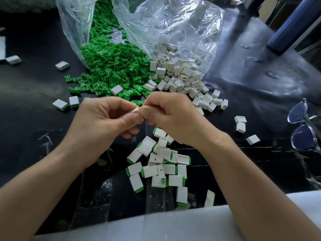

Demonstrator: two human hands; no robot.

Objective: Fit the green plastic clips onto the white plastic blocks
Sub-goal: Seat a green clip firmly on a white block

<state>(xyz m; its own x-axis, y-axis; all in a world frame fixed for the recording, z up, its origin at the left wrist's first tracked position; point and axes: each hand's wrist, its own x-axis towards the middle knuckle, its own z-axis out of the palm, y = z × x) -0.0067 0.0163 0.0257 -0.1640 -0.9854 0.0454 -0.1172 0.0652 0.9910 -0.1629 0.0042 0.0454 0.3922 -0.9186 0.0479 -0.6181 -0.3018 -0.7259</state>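
Grip: left hand [104, 124] and right hand [173, 119] fingers [130, 120] pinch one white block [136, 109] | block mostly covered, only an edge shows

I log: clips [111, 66] bright green; blocks [180, 73] white, some w/ thin black dash; table [243, 75] glossy black; bottle [293, 23] dk blue.

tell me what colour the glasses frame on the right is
Clear, see-through glasses, head view.
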